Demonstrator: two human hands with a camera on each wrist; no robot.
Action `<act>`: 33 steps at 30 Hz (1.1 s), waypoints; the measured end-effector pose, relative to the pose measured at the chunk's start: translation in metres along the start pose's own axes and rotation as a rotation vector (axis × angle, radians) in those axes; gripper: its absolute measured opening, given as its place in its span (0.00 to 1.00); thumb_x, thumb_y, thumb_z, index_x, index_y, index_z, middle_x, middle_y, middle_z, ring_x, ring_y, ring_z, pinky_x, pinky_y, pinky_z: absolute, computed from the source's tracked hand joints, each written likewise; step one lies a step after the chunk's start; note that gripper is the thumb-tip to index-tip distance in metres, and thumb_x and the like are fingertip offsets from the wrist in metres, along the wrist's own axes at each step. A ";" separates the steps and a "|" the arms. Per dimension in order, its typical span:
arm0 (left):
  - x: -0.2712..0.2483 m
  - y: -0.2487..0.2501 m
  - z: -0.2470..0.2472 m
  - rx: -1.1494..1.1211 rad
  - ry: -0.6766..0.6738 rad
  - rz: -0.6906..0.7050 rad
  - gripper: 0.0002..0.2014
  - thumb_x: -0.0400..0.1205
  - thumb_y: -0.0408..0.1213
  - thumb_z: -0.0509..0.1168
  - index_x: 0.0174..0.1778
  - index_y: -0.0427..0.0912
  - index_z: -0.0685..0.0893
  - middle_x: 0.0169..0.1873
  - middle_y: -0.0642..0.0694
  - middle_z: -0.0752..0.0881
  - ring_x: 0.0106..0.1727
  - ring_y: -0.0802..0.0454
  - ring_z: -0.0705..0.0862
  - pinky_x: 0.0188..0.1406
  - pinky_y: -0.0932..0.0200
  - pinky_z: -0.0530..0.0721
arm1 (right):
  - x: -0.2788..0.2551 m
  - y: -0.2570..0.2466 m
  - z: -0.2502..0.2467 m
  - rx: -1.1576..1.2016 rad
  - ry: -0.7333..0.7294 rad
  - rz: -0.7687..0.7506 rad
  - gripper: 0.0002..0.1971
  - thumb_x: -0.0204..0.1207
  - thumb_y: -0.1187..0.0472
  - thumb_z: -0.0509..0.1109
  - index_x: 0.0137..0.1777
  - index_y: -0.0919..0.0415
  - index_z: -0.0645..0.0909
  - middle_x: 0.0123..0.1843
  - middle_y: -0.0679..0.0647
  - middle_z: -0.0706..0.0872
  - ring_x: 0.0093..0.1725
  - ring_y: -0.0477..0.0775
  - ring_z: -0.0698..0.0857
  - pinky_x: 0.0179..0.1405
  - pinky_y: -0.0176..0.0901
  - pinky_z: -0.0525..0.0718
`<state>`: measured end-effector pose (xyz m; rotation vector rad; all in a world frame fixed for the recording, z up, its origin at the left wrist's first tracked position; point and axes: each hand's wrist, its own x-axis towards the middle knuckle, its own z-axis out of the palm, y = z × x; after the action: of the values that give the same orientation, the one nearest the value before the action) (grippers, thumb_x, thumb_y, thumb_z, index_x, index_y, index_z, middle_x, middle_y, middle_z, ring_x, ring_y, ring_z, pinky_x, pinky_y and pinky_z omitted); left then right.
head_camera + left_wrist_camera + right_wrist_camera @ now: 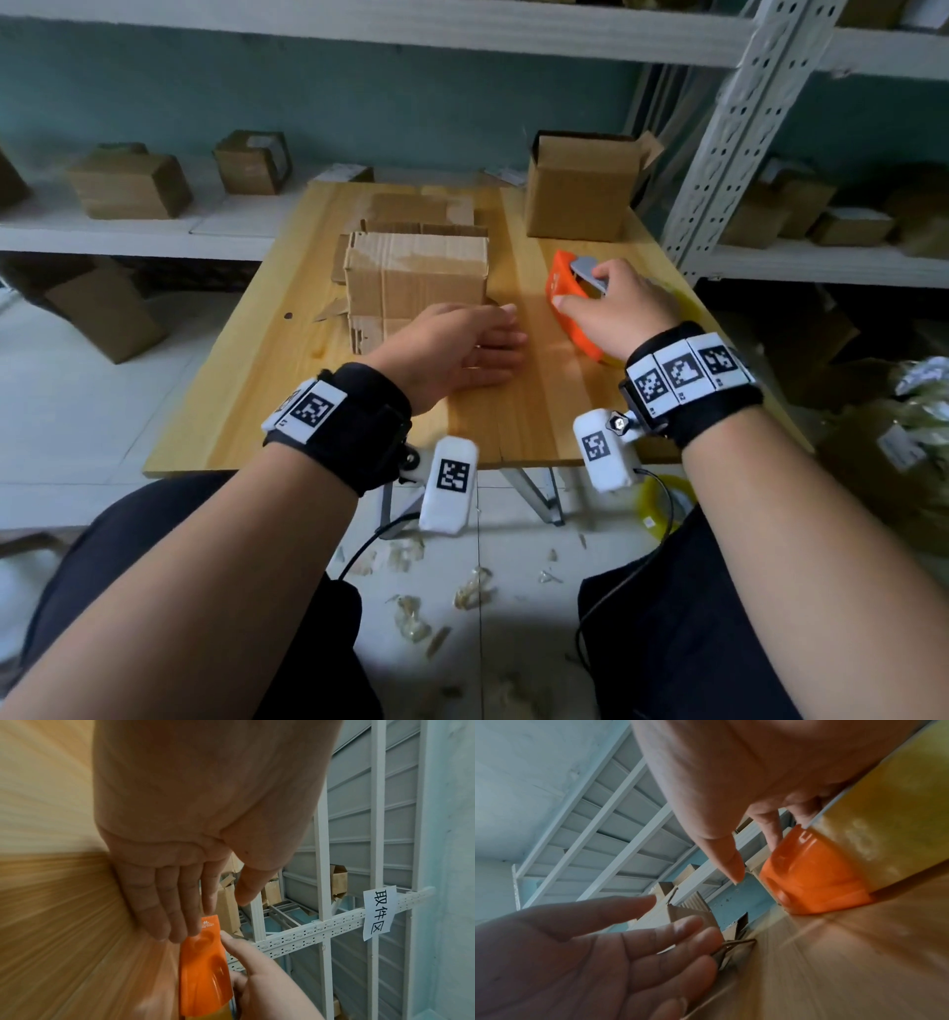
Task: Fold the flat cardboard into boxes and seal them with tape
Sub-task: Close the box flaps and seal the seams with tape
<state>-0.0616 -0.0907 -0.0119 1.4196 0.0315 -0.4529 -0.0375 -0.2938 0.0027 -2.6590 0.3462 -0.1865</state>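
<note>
A folded brown cardboard box (416, 277) stands in the middle of the wooden table (539, 411), with loose flaps at its near side. My left hand (477, 349) lies open just in front of it, fingers straight and together (164, 902), holding nothing. To the right, my right hand (616, 308) grips the orange tape dispenser (562, 295) that rests on the table. Its fingers curl over the top and its thumb lies on the near side. In the right wrist view the dispenser (808, 882) carries a yellowish tape roll (885, 821).
Flat cardboard sheets (411, 210) lie behind the box. An open box (580, 190) stands at the table's back right corner. White metal shelving (729, 144) with more boxes runs behind and to the right. Scraps litter the floor (462, 591).
</note>
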 end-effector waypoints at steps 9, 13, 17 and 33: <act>0.010 -0.009 0.002 -0.028 0.027 0.014 0.27 0.88 0.44 0.74 0.79 0.34 0.79 0.61 0.37 0.94 0.60 0.44 0.95 0.62 0.49 0.93 | 0.001 0.005 -0.002 -0.015 0.010 -0.024 0.24 0.87 0.48 0.68 0.82 0.46 0.72 0.71 0.55 0.86 0.67 0.65 0.85 0.65 0.53 0.83; 0.011 -0.011 0.002 -0.046 0.038 0.023 0.30 0.87 0.44 0.74 0.81 0.33 0.77 0.62 0.36 0.93 0.61 0.43 0.95 0.64 0.48 0.92 | -0.005 0.010 -0.005 0.042 0.042 -0.047 0.21 0.88 0.51 0.67 0.80 0.46 0.75 0.73 0.54 0.86 0.70 0.63 0.84 0.68 0.51 0.81; 0.010 -0.012 0.001 -0.053 0.036 0.027 0.28 0.87 0.43 0.74 0.81 0.33 0.78 0.64 0.37 0.92 0.61 0.43 0.94 0.65 0.48 0.92 | -0.009 0.018 -0.013 0.111 0.083 -0.082 0.19 0.91 0.51 0.63 0.80 0.45 0.76 0.75 0.52 0.85 0.72 0.63 0.83 0.65 0.46 0.77; -0.009 0.000 -0.006 -0.032 -0.012 0.186 0.31 0.89 0.61 0.63 0.75 0.37 0.83 0.70 0.34 0.88 0.70 0.38 0.90 0.75 0.38 0.84 | -0.050 0.013 -0.036 0.646 -0.084 -0.355 0.31 0.65 0.27 0.80 0.64 0.42 0.87 0.53 0.43 0.93 0.50 0.44 0.94 0.48 0.56 0.96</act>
<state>-0.0685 -0.0822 -0.0099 1.3737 -0.1016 -0.3059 -0.0945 -0.3063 0.0258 -2.0540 -0.1949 -0.2456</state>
